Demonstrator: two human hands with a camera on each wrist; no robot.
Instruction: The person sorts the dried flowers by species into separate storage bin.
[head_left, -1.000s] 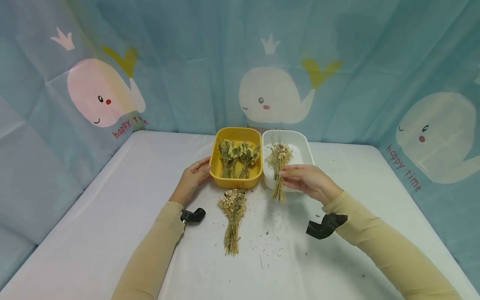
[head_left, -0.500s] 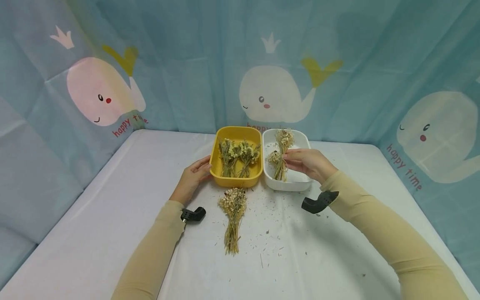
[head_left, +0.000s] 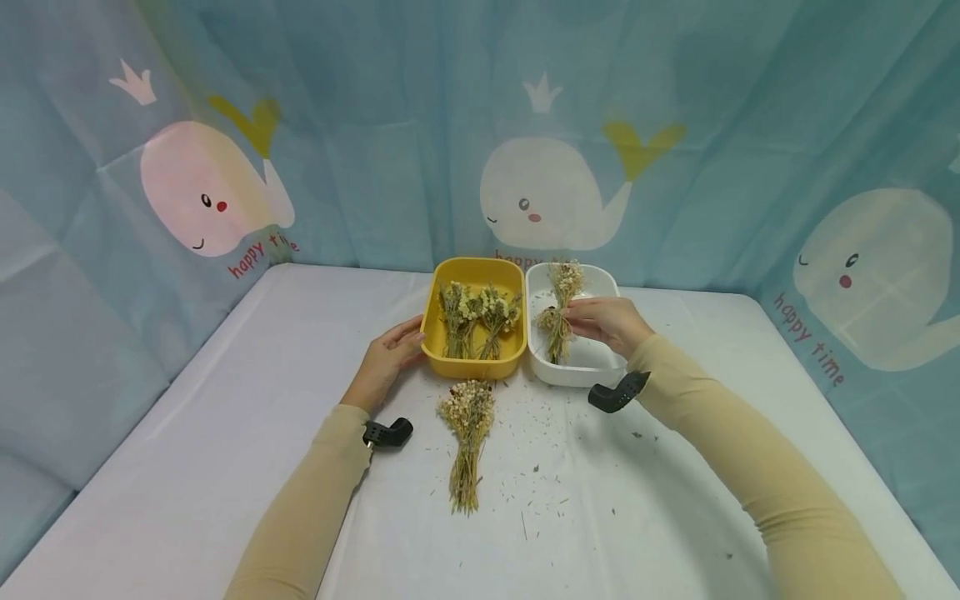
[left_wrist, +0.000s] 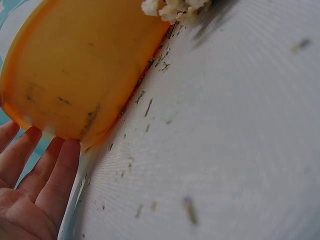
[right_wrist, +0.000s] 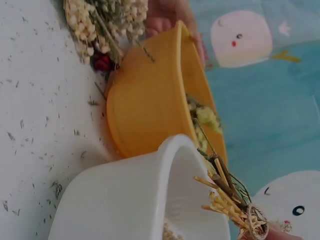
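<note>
My right hand (head_left: 611, 323) pinches a bunch of dried flowers (head_left: 567, 285) by its tied stems, over the white plastic container (head_left: 573, 377). In the right wrist view twine (right_wrist: 257, 220) circles the stems, whose cut ends point toward the yellow container. Pale blossoms (head_left: 546, 320) also show inside the white container, beside the held stems. My left hand (head_left: 386, 358) rests its extended fingertips against the left side of the yellow container (head_left: 472, 368); the left wrist view has these fingers (left_wrist: 60, 170) at its wall. Yellowish dried-flower bunches (head_left: 480, 317) lie in that container.
Another dried bunch (head_left: 467, 446) with cream blossoms lies on the white tablecloth (head_left: 660, 517) in front of the yellow container. Bits of stem and leaf (head_left: 536, 469) are scattered around it. A blue whale-print curtain (head_left: 420, 167) hangs behind the table.
My right hand has moved away from me with the bunch, bringing its stem ends from over the white container's front rim to within its outline. The left hand keeps its place.
</note>
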